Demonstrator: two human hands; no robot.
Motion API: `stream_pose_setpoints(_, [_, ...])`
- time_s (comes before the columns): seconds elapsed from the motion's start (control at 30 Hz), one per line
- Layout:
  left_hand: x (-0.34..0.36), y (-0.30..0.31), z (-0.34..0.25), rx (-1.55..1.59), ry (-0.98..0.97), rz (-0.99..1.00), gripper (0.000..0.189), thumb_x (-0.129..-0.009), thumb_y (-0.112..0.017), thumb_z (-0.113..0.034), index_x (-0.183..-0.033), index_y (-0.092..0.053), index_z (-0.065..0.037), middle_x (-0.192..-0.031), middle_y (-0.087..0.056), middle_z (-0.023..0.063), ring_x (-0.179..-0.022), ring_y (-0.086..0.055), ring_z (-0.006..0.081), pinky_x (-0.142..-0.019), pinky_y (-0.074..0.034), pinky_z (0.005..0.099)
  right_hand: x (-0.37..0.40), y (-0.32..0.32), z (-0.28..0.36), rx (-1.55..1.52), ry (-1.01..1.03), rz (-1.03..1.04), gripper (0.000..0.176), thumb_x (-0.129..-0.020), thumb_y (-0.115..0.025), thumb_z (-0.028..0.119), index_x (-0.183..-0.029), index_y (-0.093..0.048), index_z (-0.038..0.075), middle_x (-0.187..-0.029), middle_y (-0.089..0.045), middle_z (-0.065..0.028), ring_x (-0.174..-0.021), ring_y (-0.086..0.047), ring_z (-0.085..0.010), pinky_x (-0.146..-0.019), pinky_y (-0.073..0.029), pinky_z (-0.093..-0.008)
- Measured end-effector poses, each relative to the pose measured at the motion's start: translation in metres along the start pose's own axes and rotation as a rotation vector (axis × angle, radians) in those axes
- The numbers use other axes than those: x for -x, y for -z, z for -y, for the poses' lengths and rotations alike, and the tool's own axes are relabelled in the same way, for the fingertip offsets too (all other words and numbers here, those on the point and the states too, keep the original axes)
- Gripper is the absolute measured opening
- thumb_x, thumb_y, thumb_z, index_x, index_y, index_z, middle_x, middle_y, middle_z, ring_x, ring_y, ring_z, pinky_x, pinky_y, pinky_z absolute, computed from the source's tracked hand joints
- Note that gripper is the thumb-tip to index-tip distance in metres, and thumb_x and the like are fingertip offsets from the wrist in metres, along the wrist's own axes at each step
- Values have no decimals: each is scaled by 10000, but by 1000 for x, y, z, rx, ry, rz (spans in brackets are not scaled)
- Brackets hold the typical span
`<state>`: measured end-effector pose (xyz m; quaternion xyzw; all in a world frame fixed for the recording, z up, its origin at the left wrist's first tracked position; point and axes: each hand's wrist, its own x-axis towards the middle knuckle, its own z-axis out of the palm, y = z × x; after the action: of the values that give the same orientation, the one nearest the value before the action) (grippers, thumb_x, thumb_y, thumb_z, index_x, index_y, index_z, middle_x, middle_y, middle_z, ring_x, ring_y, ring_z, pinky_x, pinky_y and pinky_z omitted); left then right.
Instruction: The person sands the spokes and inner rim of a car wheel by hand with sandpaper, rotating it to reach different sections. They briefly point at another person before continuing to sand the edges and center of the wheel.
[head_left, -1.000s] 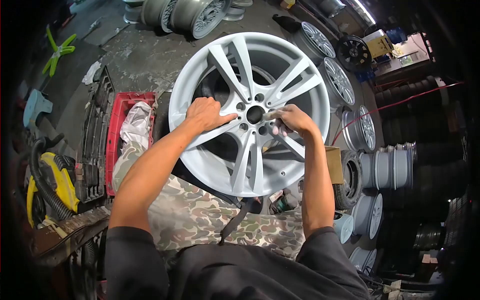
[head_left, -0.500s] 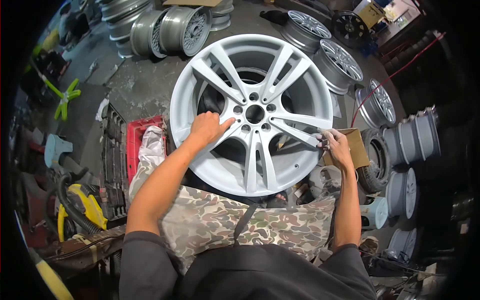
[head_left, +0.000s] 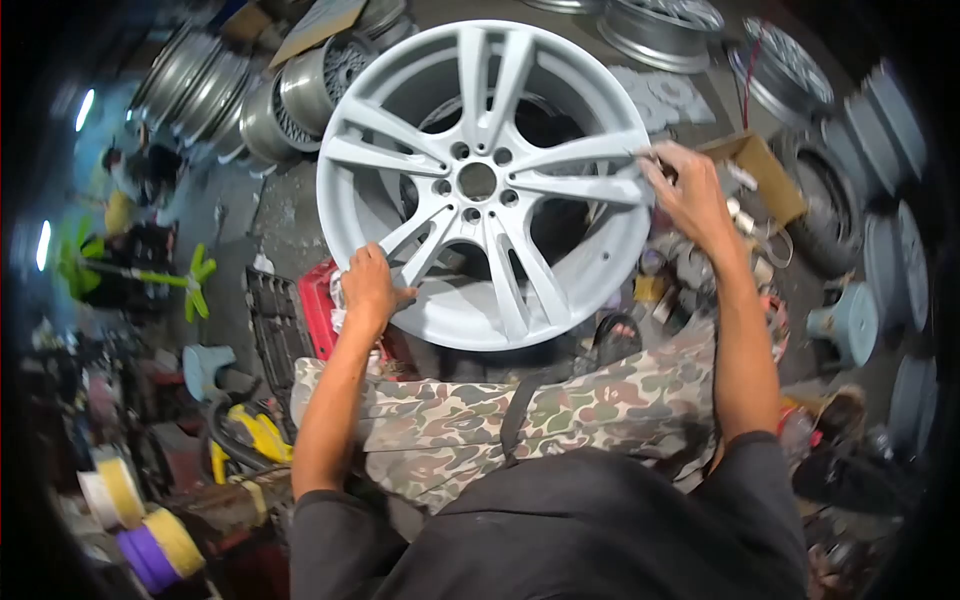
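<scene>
A large pale grey alloy wheel with paired spokes and a round centre hole lies face up in front of me. My left hand grips its lower left rim, fingers over the outer edge and thumb toward the inside. At the right edge, my right hand is at the rim beside the end of a spoke, fingers bent. Whether it pinches a small thing there is hidden. Below the wheel, a camouflage cloth covers my lap.
More rims stand at the back and right. A tyre and a cardboard box are right of the wheel. At left are a red crate, a green fan and a light blue stool sits at right.
The view has tilted and turned. My left hand has moved from a spoke near the hub out to the rim. The wheel appears rotated, and my right hand remains at its right edge.
</scene>
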<state>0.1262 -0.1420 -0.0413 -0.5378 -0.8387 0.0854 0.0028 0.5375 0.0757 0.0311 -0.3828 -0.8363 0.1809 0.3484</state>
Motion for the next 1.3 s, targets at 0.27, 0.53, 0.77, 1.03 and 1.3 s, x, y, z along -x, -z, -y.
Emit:
stream_pose_setpoints(0.27, [-30,-4,-17,-100,-207,-111,686,-681,-944,-436,-1061,-597,17,-1050,-653,191,-1015,-676,375,-819,-581,442,15,14,13,-73,7,-101,223,-955,-685,144,-1087,-733,-30,-950,-717,-198,-838,-677,-385,-790,-525,-438])
stream_pose_setpoints(0.53, [-21,33,-121,442,-655,-239,285,-933,-690,-159,-1182,-703,-21,-1236,-677,199,-1135,-650,390,-974,-527,452,19,11,16,-87,-53,-32,205,-940,-706,134,-1074,-753,-15,-1033,-675,-190,-954,-673,-404,-857,-529,-477])
stream_pose_setpoints(0.77, [26,-3,-157,-74,-1033,-100,568,-889,-592,-69,-1441,-528,45,-1542,-496,206,-1482,-408,395,-1230,-332,503,22,-1,9,-167,-16,40,193,-945,-675,114,-1071,-760,-5,-935,-722,-181,-834,-684,-346,-793,-534,-414])
stream_pose_setpoints(1.03, [8,66,-189,1267,-487,415,365,-1076,-584,-222,-1323,-661,34,-1212,-740,144,-941,-741,216,-847,-606,368,18,2,24,-469,-199,191,196,-960,-660,139,-1037,-757,-13,-860,-742,-138,-716,-688,-198,-697,-531,-339])
stream_pose_setpoints(1.3, [0,90,-225,1965,-425,407,484,-1125,-501,-388,-1284,-665,39,-1041,-734,129,-840,-733,178,-781,-641,318,22,-8,43,-1028,-342,237,214,-985,-711,126,-1119,-605,-2,-833,-677,-30,-723,-643,-78,-662,-513,-281])
